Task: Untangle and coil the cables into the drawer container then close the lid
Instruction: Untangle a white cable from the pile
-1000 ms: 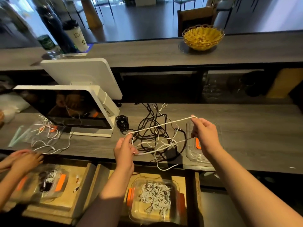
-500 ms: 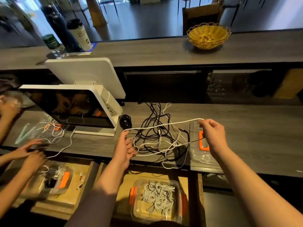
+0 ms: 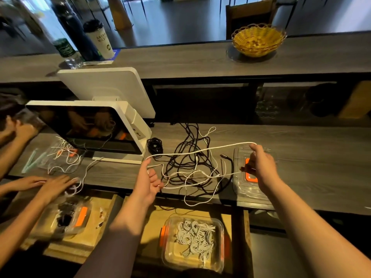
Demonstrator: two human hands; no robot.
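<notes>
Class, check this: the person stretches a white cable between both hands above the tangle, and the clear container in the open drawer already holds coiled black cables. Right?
Not quite. The head view shows the clear container in the drawer holding coiled white cables, not black. The rest stands: left hand and right hand stretch the white cable above the tangle.

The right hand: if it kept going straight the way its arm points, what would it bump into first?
Probably the clear lid with the orange tab, lying on the counter just under the right hand; the height between them is hard to judge.
</notes>
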